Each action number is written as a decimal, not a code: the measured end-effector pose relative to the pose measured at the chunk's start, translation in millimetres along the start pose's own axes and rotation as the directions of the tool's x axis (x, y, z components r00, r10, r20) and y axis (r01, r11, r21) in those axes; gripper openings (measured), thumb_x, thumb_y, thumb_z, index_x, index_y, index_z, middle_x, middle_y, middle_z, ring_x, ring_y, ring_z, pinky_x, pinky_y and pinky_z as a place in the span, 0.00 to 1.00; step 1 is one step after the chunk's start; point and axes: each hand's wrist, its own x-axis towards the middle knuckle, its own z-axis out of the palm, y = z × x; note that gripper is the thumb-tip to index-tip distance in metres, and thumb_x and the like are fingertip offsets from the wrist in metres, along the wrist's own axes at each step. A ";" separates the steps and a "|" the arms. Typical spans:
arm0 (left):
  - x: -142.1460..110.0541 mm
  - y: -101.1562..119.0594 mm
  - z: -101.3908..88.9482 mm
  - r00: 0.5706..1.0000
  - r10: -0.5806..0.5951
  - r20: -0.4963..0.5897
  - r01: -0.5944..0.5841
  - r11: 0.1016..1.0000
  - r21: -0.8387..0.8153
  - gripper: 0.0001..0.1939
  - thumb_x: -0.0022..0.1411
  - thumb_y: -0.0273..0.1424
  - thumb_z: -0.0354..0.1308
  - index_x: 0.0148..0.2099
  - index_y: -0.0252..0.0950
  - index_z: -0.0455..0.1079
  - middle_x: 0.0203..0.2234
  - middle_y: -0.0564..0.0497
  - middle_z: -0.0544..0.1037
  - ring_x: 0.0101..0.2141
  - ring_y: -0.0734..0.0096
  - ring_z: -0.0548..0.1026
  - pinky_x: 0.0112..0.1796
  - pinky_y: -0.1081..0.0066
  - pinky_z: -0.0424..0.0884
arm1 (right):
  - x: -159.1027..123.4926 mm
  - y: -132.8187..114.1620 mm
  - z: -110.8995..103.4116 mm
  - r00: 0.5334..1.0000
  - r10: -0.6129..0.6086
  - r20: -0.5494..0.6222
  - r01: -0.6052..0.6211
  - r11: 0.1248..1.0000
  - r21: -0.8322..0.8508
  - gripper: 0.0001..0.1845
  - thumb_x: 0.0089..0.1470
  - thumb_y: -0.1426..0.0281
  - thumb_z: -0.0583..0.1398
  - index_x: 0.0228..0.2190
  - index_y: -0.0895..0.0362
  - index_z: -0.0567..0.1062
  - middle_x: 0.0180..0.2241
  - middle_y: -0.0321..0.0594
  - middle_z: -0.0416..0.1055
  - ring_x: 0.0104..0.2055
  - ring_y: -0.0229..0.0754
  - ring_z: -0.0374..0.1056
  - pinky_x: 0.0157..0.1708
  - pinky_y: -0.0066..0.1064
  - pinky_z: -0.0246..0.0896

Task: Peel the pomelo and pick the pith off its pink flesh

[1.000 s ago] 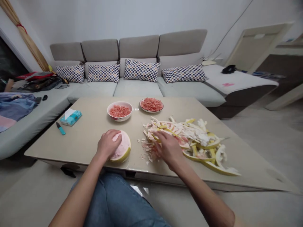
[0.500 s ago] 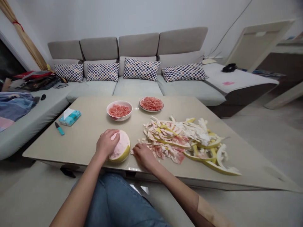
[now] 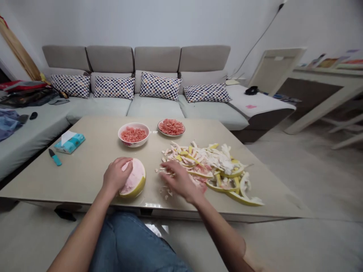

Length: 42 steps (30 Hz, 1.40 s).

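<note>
A partly peeled pomelo (image 3: 135, 176) sits near the front edge of the table, pale pink pith on top and yellow-green rind below. My left hand (image 3: 117, 175) grips it from the left side, thumb and fingers over the pith. Over the near left end of a heap of pomelo peel and membranes (image 3: 204, 162) is my right hand (image 3: 179, 179), slightly blurred, its fingers stretched out and holding nothing I can see. Small pith scraps (image 3: 167, 192) lie on the table below it.
Behind the pomelo stand a bowl (image 3: 133, 144) and a plate (image 3: 183, 130), both holding pink pulp. A tissue pack (image 3: 72, 143) and a small teal-handled knife (image 3: 56, 158) lie at the left of the table (image 3: 90, 173). A grey sofa (image 3: 154, 105) runs along the back.
My right hand has lifted from the table beside the pomelo and moved over the heap, its fingers spreading. My left hand stays on the pomelo. The view has turned slightly right.
</note>
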 end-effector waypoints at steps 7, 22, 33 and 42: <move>-1.9 -5.3 -0.7 1.000 0.022 -0.022 -0.023 0.998 -0.051 0.17 0.64 0.39 0.48 0.47 0.41 0.75 0.47 0.51 0.79 0.49 0.64 0.74 0.54 0.65 0.67 | -3.8 -42.1 63.9 0.996 -0.041 0.080 0.014 0.951 0.309 0.21 0.45 0.64 0.71 0.38 0.56 0.72 0.33 0.36 0.67 0.34 0.38 0.64 0.36 0.31 0.63; -6.1 3.2 -4.3 1.000 -0.004 -0.022 0.003 0.999 -0.048 0.16 0.64 0.37 0.50 0.47 0.42 0.76 0.47 0.51 0.79 0.49 0.66 0.74 0.54 0.66 0.68 | 6.6 -45.4 63.0 0.982 0.088 0.168 -0.141 0.930 0.339 0.19 0.36 0.70 0.75 0.28 0.56 0.72 0.26 0.29 0.61 0.28 0.35 0.57 0.28 0.26 0.53; -3.1 6.1 -3.9 0.999 -0.034 -0.001 0.034 0.999 -0.003 0.15 0.64 0.38 0.50 0.47 0.43 0.76 0.47 0.53 0.79 0.49 0.66 0.75 0.54 0.66 0.68 | -4.4 -42.9 63.7 0.969 0.177 0.169 -0.230 0.897 0.378 0.16 0.42 0.68 0.72 0.26 0.57 0.70 0.26 0.31 0.64 0.27 0.35 0.60 0.29 0.27 0.55; -5.1 12.5 -1.4 0.999 -0.043 -0.014 0.043 0.999 0.019 0.15 0.64 0.37 0.50 0.46 0.44 0.76 0.48 0.53 0.79 0.49 0.65 0.75 0.54 0.66 0.68 | 4.1 -42.0 58.6 0.972 0.082 0.218 -0.181 0.857 0.482 0.18 0.43 0.62 0.72 0.32 0.56 0.72 0.30 0.32 0.62 0.25 0.33 0.58 0.26 0.27 0.56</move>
